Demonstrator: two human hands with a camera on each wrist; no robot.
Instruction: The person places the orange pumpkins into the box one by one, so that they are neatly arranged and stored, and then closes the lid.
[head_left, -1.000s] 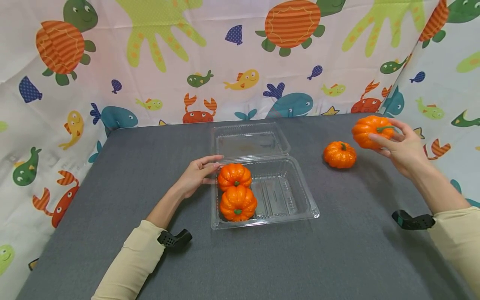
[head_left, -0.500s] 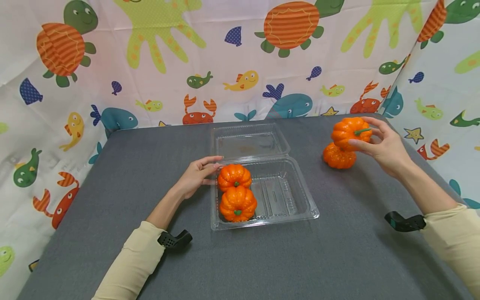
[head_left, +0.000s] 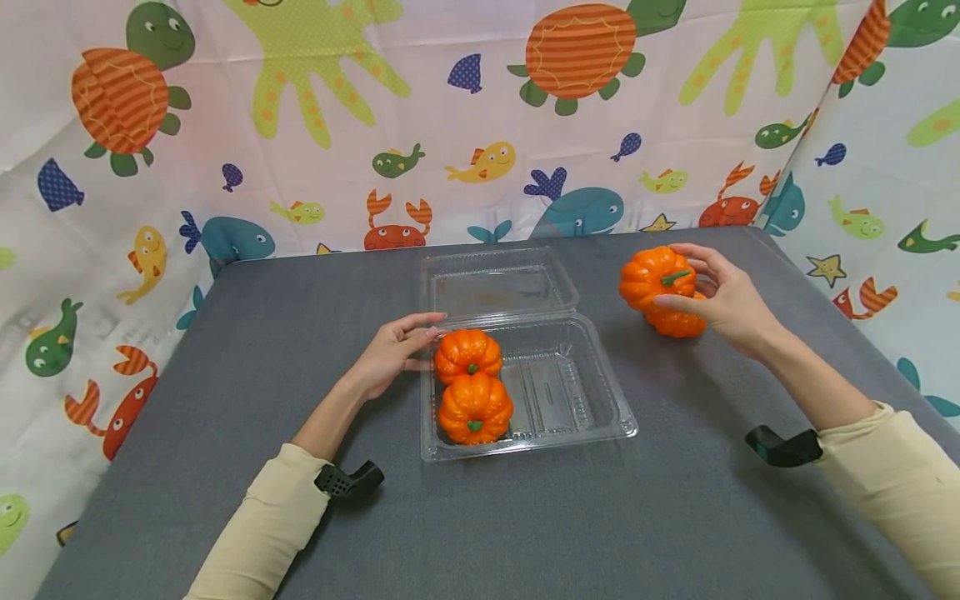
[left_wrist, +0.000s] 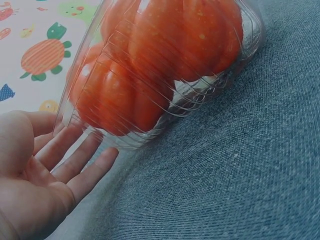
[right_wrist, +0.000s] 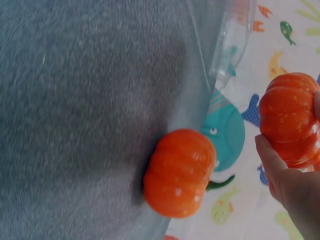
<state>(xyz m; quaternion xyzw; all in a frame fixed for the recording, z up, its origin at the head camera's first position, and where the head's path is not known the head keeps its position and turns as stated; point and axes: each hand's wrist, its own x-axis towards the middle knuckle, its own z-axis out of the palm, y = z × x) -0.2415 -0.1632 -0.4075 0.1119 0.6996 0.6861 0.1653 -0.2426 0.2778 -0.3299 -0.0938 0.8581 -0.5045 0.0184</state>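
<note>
Pumpkins (head_left: pixel 476 408): four; packing looks half done
Left grip (head_left: pixel 390 354): fingers relaxed at box (head_left: pixel 551 375) edge, nothing held
Box: two pumpkins, left side; lid (head_left: pixel 495 283) folded back
Held pumpkin (head_left: pixel 648 279): raised, unboxed
Loose pumpkin (head_left: pixel 680 325): on worktop (head_left: pixel 450 533), unboxed
Right grip (head_left: pixel 727 302): curled round held pumpkin

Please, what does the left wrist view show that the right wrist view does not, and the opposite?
Only the left wrist view: the left hand at the side of the box, and the two boxed pumpkins.

Only the right wrist view: the right hand with its held pumpkin, and a lone pumpkin on the cloth.

Both: the grey cloth, the printed curtain and the clear box, which the right wrist view shows only in part.
</note>
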